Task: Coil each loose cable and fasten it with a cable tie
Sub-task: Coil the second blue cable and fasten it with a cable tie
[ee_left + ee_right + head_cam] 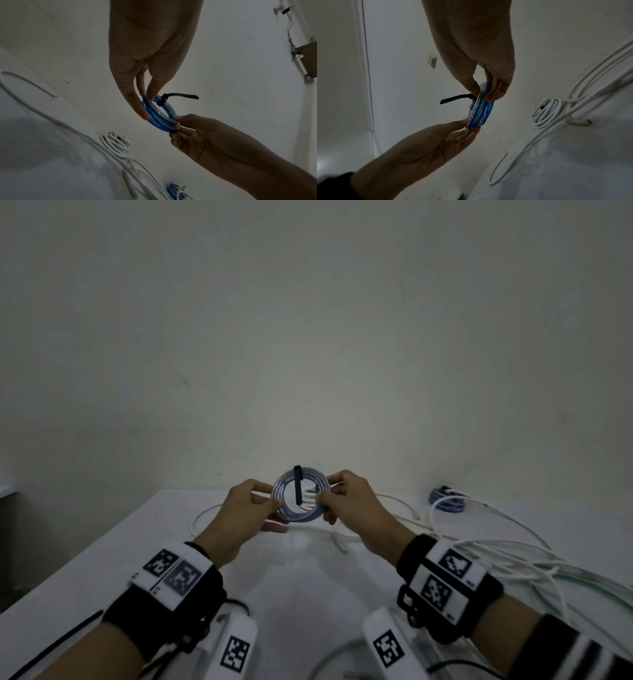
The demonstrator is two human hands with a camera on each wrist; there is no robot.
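Note:
A small coil of blue and clear cable [303, 518] is held up above the white table [291, 577], its ring facing me. A black cable tie [297, 487] wraps the coil's top, and its tail lies across the ring. My left hand [279, 508] pinches the coil's left side. My right hand [325, 505] pinches the right side. In the left wrist view my left hand [147, 105] grips the coil [157, 125] near the tie [180, 96]. In the right wrist view my right hand [483, 93] holds the coil [479, 113] beside the tie [453, 98].
A second blue coil [445, 501] lies at the back right of the table. A white coil [546, 112] sits near loose white cables [496, 549] spread over the right side. A spare black tie [68, 635] lies near the table's left edge. A plain wall stands behind.

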